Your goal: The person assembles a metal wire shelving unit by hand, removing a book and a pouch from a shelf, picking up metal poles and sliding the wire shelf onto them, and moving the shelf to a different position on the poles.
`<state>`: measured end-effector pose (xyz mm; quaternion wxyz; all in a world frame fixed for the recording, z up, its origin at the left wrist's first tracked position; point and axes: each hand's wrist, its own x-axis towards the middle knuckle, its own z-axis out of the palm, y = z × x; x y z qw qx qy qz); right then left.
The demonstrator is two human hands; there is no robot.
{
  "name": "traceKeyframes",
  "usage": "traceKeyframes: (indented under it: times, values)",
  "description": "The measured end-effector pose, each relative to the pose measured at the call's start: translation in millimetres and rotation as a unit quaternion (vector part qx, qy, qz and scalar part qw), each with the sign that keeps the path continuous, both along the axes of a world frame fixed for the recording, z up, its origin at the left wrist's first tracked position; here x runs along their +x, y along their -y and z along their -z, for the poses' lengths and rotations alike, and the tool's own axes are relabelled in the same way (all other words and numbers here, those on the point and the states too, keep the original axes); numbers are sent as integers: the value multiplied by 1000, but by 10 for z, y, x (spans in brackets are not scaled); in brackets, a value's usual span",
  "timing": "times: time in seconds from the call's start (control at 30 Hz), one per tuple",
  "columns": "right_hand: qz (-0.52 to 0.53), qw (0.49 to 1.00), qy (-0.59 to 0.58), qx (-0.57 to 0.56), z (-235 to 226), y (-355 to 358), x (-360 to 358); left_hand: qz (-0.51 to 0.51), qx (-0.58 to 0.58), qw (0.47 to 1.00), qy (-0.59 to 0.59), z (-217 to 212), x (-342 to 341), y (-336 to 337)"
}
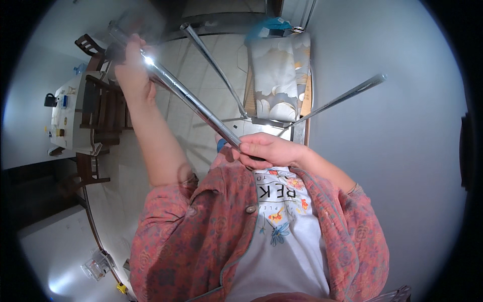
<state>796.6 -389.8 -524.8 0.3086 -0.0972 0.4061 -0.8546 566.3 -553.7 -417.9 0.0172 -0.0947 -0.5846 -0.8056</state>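
A shiny metal tube (pixel 188 96) slants across the view from upper left down to my chest. My left hand (pixel 134 70) is closed around its far upper part, beside a blurred, see-through shape at that end. My right hand (pixel 269 149) wraps round the near end, where a dark tip shows under the fingers. Beyond my hands stand two more metal rods, a left rod (pixel 214 68) and a right rod (pixel 342 95). They spread apart from a low dark base piece (pixel 270 122) near the floor.
Behind the rods is a grey, white and gold patterned panel (pixel 274 75) with cardboard-brown edges, and a blue bag (pixel 271 27) above it. A plain wall (pixel 392 151) runs along the right. Wooden chairs (pixel 105 103) and a table (pixel 70 118) with small objects stand left.
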Motion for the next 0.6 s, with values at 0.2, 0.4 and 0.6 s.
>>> traceKeyframes:
  times: [0.2,0.4,0.6]
  values:
    - [22,997,0,67,4,57,-53,-115,-47,992,-6,203,-105,11]
    - [25,990,-3,137,25,32,-114,-141,-76,987,-10,254,-143,26]
    - [24,990,-9,141,57,-19,-162,-142,-73,987,12,230,-126,-8]
